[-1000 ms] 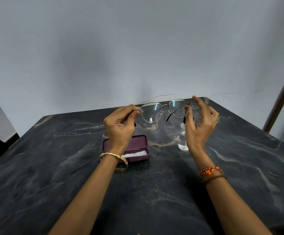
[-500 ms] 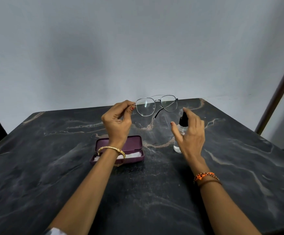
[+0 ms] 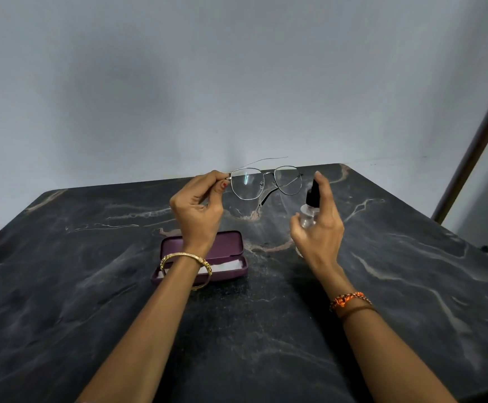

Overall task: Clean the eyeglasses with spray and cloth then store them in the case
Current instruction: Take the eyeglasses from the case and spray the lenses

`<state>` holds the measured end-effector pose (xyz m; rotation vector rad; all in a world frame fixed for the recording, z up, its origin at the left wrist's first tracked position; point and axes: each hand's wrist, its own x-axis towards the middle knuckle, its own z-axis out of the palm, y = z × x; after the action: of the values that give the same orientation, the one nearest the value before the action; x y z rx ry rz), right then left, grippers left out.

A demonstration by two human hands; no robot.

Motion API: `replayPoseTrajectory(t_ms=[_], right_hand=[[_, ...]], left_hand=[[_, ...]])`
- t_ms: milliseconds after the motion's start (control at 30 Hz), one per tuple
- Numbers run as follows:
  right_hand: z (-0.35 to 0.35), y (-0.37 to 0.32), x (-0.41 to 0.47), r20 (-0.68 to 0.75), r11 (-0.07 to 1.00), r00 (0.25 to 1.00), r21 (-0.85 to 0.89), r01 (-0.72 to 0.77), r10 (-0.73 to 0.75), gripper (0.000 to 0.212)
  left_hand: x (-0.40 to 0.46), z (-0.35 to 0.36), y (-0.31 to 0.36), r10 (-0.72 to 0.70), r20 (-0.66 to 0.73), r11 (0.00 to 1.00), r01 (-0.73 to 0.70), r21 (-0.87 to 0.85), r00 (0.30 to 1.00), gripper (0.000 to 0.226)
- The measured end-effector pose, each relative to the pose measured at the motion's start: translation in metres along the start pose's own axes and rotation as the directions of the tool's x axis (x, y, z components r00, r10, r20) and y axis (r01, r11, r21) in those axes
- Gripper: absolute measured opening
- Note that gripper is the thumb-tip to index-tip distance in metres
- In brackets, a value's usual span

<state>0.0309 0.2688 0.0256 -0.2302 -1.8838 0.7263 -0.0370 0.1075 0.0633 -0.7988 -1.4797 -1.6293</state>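
Thin metal-framed eyeglasses point(image 3: 266, 181) hang in the air above the far half of the table, temples unfolded. My left hand point(image 3: 197, 210) pinches them at the left hinge. My right hand point(image 3: 318, 225) grips a small clear spray bottle point(image 3: 309, 210) with a black nozzle, lifted just right of the glasses, the index finger over its top. The purple case point(image 3: 228, 242) lies open on the table under my left wrist, with a white cloth point(image 3: 228, 266) inside it.
The dark marble table point(image 3: 266, 330) fills the lower view and ends at a pale wall point(image 3: 237, 82) behind. A brown post point(image 3: 475, 146) leans at the far right.
My right hand let go of the glasses' right side, dropped to the spray bottle, closed round it and lifted it. My left hand kept holding the glasses.
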Motion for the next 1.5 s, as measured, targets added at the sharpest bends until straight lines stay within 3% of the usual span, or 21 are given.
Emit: replayPoseTrajectory(t_ms=[200,600,867,1233,1500], right_hand=[[-0.007,-0.01,0.004,0.027,0.987,0.997,0.137,-0.079,0.076,0.079],[-0.012,-0.011,0.006,0.036,1.0,0.999,0.004,-0.021,0.021,0.074],[-0.016,-0.011,0.008,-0.056,0.998,0.998,0.062,-0.033,0.037,0.079],[-0.011,-0.039,-0.004,0.024,0.966,0.968,0.078,0.246,-0.248,0.077],[-0.011,-0.041,-0.005,0.075,0.975,0.972,0.016,0.224,-0.224,0.075]], left_hand=[[-0.001,0.001,0.001,0.035,0.017,0.999,-0.036,0.036,0.999,0.02],[-0.003,0.003,-0.001,0.041,-0.021,0.999,-0.04,0.025,0.999,0.024],[-0.005,0.004,-0.003,0.025,-0.033,1.0,-0.025,0.015,0.999,0.021],[-0.013,0.01,-0.001,0.0,-0.05,1.0,0.001,0.027,0.999,0.018],[-0.016,0.015,0.004,-0.014,-0.056,1.0,0.014,0.005,0.998,0.023]])
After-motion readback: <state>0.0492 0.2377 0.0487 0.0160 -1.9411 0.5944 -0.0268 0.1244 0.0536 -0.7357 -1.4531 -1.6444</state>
